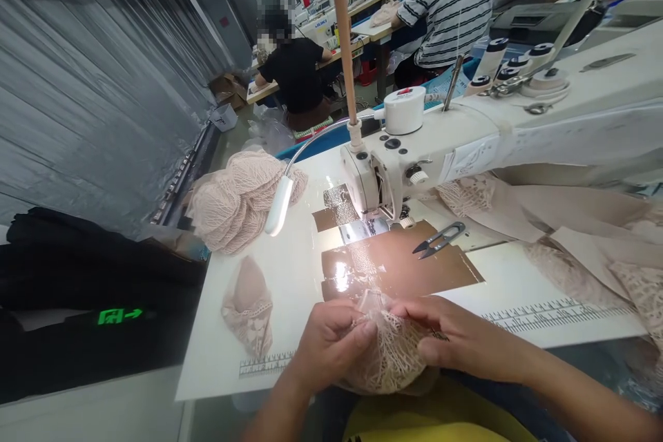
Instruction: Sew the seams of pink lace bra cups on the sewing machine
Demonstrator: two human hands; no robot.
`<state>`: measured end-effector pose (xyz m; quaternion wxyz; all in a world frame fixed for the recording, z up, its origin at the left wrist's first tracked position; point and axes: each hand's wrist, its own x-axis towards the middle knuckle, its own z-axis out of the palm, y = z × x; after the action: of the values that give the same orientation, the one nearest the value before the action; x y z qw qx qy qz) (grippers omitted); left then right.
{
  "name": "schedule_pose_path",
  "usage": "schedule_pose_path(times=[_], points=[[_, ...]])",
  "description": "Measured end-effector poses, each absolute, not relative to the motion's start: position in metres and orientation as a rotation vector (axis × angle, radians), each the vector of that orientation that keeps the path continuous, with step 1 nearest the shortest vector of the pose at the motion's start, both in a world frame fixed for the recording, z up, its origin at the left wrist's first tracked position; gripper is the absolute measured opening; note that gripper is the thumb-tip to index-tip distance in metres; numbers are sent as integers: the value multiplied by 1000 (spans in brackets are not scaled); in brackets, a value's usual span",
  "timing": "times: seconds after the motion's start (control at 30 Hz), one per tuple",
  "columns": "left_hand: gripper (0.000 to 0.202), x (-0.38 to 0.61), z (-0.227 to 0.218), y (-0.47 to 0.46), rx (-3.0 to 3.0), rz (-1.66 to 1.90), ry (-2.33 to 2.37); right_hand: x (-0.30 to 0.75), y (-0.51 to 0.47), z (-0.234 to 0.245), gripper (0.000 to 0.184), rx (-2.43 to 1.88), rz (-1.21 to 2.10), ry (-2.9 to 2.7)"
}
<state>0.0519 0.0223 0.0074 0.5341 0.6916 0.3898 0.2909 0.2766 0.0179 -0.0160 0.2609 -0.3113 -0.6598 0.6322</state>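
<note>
At the table's front edge, a beige lace bra cup (391, 356) is held between my two hands. My left hand (339, 338) pinches its upper left edge, thumb against fingers. On the other side, my right hand (443, 331) grips the upper right edge with bent fingers. Sheer fabric stands up between the fingertips. Just beyond lies a shiny brown sheet (398, 269) taped in front of the sewing machine (376, 183). Black thread snips (439, 240) rest on that sheet. A single lace cup piece (248, 307) lies to the left.
A stack of lace cups (241, 200) sits at the back left, near a white bendable lamp (280, 206). Beige lace fabric (570, 221) covers the right side. Printed rulers (266, 364) run along the front edge. Two people work at machines beyond.
</note>
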Motion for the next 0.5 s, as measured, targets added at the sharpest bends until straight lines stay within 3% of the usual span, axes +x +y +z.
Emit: schedule_pose_path(times=[0.1,0.27,0.4,0.5], points=[[45,54,4,23,1589,690,927,266,17,-22,39,-856,1823,-1613],[48,42,-12,13,754,867,807,270,9,-29,37,-885,1755,-1211],[76,50,-24,-10,387,936,570,269,9,-26,30,-915,1668,-1062],[78,72,-24,-21,368,892,617,251,13,-26,28,-1013,1599,-1135]])
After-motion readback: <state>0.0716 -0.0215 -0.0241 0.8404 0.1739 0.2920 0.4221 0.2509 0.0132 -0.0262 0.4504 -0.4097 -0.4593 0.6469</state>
